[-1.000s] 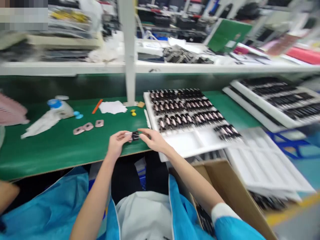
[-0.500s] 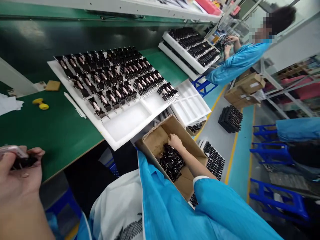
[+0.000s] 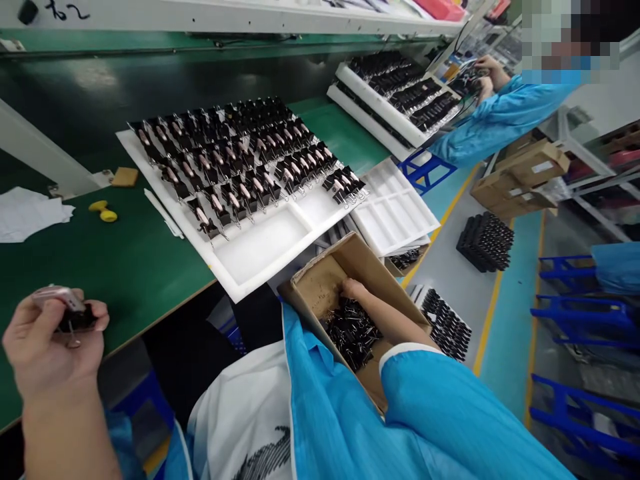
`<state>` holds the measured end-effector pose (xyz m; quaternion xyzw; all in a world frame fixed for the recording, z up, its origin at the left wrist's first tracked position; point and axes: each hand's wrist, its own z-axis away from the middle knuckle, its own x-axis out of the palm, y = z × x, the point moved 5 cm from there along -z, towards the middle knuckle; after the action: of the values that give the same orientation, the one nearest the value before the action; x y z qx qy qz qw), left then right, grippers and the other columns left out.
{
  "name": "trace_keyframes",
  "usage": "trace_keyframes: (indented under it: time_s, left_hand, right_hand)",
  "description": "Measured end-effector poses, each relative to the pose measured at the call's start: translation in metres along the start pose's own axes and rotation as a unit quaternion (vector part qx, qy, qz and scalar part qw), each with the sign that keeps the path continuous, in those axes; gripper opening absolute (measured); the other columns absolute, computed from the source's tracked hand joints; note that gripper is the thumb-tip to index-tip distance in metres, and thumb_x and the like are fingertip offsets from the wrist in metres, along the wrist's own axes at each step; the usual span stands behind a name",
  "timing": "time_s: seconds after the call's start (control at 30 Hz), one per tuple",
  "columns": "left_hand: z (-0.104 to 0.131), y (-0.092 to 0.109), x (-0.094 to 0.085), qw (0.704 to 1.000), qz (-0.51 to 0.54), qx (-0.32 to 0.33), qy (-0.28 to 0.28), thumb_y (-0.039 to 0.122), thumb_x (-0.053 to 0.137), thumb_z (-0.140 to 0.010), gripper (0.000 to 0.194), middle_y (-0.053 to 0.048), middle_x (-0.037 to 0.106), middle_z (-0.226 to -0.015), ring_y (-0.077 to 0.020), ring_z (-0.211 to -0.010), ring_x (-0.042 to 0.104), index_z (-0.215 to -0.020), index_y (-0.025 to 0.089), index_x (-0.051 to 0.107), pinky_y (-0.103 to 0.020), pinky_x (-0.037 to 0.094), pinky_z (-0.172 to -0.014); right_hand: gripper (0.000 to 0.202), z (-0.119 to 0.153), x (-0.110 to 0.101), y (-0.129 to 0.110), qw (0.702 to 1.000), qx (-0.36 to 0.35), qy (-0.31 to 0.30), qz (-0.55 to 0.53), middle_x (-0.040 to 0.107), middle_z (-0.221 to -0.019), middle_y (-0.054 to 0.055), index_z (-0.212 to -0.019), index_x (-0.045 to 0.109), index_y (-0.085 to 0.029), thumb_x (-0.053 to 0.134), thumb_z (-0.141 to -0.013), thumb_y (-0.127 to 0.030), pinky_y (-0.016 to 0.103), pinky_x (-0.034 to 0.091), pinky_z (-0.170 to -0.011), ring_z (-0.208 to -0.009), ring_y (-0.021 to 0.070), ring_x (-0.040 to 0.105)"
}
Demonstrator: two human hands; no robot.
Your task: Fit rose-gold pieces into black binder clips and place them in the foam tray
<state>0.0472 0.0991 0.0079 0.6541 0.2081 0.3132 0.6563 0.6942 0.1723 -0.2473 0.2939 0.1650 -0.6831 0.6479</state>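
Note:
At the left, over the bench edge, my left hand [image 3: 65, 360] is closed around a small pale pink, metallic-looking flat piece [image 3: 60, 295] together with a black binder clip [image 3: 75, 322]. The clip's wire handle points down toward the palm. My right hand [image 3: 354, 289] reaches into a cardboard box [image 3: 320, 277] at my lap, its fingers curled at the upper edge of a heap of loose black binder clips [image 3: 353, 333]. What those fingers hold is hidden. A white tray [image 3: 260, 243] on the bench carries rows of black clips with pink pieces in them.
Yellow dumbbell-shaped object [image 3: 103, 211], tan block [image 3: 125, 177] and white papers [image 3: 33, 213] lie on the green bench [image 3: 145, 277]. Behind the box stand an unfilled white tray [image 3: 395, 207] and stacked clip trays [image 3: 445, 320]. A co-worker in a blue sleeve [image 3: 520, 120] works at the far right.
The view has shifted, so the scene sits farther right. My left hand has come further into view, still holding the pink piece and clip. My right hand stays in the box.

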Motion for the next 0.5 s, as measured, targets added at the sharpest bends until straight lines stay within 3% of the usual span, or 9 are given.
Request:
trace_keyframes:
  time_s: [0.27, 0.4, 0.5]
  left_hand:
    - [0.0, 0.003, 0.004, 1.0, -0.006, -0.011, 0.017, 0.038, 0.09, -0.046, 0.043, 0.003, 0.059, -0.068, -0.0168, -0.061, 0.051, -0.067, 0.022, 0.056, -0.028, 0.036, -0.046]
    - [-0.002, 0.002, 0.003, 1.0, 0.018, -0.008, 0.008, 0.035, 0.094, -0.044, 0.044, 0.003, 0.06, -0.067, -0.0173, -0.059, 0.053, -0.066, 0.022, 0.058, -0.027, 0.036, -0.044]
    - [-0.001, -0.002, 0.002, 1.0, 0.027, 0.001, 0.012, 0.033, 0.095, -0.045, 0.042, 0.002, 0.062, -0.066, -0.0181, -0.053, 0.056, -0.068, 0.021, 0.062, -0.028, 0.038, -0.039]
  right_hand:
    - [0.027, 0.002, -0.009, 0.015, 0.987, 0.049, 0.049, -0.142, 0.067, -0.112, 0.009, -0.113, 0.067, -0.011, 0.069, -0.1, -0.035, 0.038, 0.059, -0.087, -0.1, 0.0227, 0.067]
    - [0.024, 0.016, -0.007, 0.019, 0.97, 0.067, 0.051, -0.229, 0.069, -0.095, 0.006, -0.098, 0.068, -0.01, 0.074, -0.096, -0.033, 0.034, 0.059, -0.08, -0.086, 0.0189, 0.068]
    - [0.026, 0.033, -0.018, 0.014, 0.944, 0.05, 0.094, -0.311, 0.068, -0.082, 0.006, -0.084, 0.066, -0.011, 0.073, -0.094, -0.034, 0.034, 0.057, -0.079, -0.081, 0.0199, 0.068]
